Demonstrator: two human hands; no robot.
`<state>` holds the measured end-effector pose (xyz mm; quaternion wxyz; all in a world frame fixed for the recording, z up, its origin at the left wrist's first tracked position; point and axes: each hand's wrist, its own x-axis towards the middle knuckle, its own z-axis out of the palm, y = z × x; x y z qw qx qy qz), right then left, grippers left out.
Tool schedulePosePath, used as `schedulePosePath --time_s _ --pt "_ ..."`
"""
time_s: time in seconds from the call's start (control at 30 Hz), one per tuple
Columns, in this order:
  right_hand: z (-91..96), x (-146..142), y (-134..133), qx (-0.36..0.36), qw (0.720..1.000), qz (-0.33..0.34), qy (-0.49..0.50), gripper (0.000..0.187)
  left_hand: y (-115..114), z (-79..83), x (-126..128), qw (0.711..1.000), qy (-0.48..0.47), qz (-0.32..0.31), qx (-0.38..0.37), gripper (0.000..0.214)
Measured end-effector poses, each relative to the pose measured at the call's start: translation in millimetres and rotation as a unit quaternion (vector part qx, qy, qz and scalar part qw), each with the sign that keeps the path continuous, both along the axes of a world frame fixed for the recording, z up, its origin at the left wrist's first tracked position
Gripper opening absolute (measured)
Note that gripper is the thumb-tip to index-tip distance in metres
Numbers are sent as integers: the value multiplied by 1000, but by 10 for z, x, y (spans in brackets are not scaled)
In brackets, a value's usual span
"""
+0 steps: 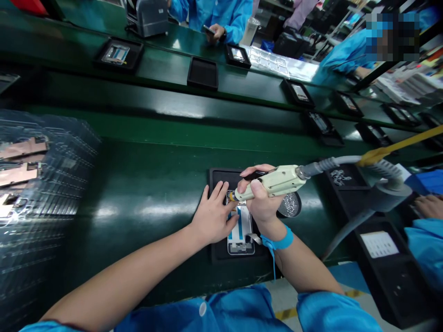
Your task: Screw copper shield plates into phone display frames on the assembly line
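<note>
My right hand (265,198) is wrapped round a pale electric screwdriver (282,181), its tip down at the upper end of an opened phone (245,226). The phone lies in a black foam tray (221,256), a silvery flex strip sticking out at its right side. My left hand (213,214) rests with fingers spread over the phone's upper left edge and the tray; nothing is gripped in it. Some of the phone is hidden under both hands. Just right of my right hand stands a round dish of small screws (290,205). A blue wrist strap (282,239) circles my right wrist.
Stacked clear plastic trays (69,161) with phone parts stand at the left. Beyond the bench runs a conveyor (166,99) carrying black trays (202,73). A grey lamp-like arm (349,233) and black bins (391,276) are at the right. Co-workers in blue sit across and beside me.
</note>
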<state>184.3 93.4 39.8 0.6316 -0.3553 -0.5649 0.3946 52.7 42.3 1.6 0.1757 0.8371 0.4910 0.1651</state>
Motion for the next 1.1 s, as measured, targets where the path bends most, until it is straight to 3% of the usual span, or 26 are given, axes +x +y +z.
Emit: schedulePosePath --time_s 1.1 --pt "-28 -25 -50 19 999 20 -17 27 -2 -2 -5 1000 -5 -2 -6 44"
